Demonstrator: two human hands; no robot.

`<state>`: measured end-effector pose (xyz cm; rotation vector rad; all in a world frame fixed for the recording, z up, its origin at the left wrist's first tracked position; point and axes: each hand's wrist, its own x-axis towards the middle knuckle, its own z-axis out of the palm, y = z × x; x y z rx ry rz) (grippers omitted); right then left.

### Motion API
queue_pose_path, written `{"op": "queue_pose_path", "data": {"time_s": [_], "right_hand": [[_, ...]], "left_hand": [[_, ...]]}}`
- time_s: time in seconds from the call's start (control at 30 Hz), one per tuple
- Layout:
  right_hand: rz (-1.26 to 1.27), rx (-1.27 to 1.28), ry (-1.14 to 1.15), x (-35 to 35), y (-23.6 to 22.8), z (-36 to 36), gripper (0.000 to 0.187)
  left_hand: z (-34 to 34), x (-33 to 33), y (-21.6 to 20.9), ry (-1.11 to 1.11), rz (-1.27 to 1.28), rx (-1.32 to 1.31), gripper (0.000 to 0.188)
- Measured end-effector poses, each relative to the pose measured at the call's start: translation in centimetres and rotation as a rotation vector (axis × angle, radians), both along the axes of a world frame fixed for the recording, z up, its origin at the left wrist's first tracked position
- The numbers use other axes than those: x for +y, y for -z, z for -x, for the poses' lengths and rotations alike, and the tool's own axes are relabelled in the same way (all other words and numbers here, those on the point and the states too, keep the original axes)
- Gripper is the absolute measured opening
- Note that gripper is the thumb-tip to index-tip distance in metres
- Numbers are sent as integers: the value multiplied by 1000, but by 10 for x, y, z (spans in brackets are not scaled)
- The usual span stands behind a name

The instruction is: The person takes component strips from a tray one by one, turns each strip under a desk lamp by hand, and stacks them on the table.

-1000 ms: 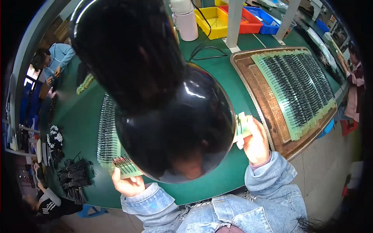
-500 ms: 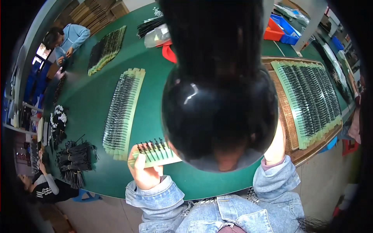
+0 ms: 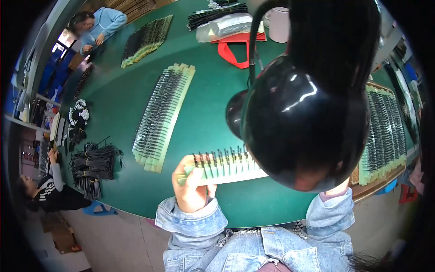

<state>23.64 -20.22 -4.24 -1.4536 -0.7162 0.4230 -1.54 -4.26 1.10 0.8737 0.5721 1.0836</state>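
Note:
Near the front edge of the green table [image 3: 204,109], my left hand [image 3: 192,195] is closed around the left end of a pale green strip [image 3: 231,177]. A row of short black pieces stands up along the strip, with dark tips pointing away from me. A big glossy black lamp head [image 3: 308,131] covers the strip's right end. Most of my right hand [image 3: 340,187] is behind that lamp, and only a bit near the wrist shows; its fingers are hidden. Beyond my left hand lies a long row of overlapping green strips [image 3: 164,118] bearing black pieces.
Bundled black wires [image 3: 93,165] and white-ended cables [image 3: 78,117] lie at left. A tray at right holds more strips [image 3: 385,131]. Farther back are a red strap [image 3: 226,53], a plastic bag [image 3: 222,28] and a pale cup [image 3: 278,25]. Two people sit at the left side.
The view has shifted, so the lamp appears farther right and the cup has come into sight. More of the strip in my left hand shows now.

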Motion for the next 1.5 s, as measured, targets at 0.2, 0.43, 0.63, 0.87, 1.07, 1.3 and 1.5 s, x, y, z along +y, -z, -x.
{"op": "queue_pose_path", "data": {"time_s": [0.2, 0.43, 0.63, 0.87, 1.07, 1.3, 1.5], "right_hand": [[-45, 35, -33, 2, -6, -2, 48], [-38, -249, 25, 9, -7, 2, 45], [-651, 1126, -129, 8, -18, -12, 40], [-661, 937, -90, 20, -36, 3, 36], [-652, 742, -175, 14, -28, 1, 36], [-547, 734, 45, 12, -23, -1, 36], [-551, 844, 68, 17, -35, 3, 36]], "left_hand": [[3, 1, 2, 97, -30, -13, 25], [0, 4, 5, 107, -20, -21, 26], [-12, 1, -4, 43, -73, 56, 30], [-18, 0, -12, -128, 5, 75, 41], [-9, 3, -3, 19, -95, -3, 46], [-16, 1, -13, 0, -82, 73, 48], [-21, 0, -13, -154, -14, 67, 49]]}}
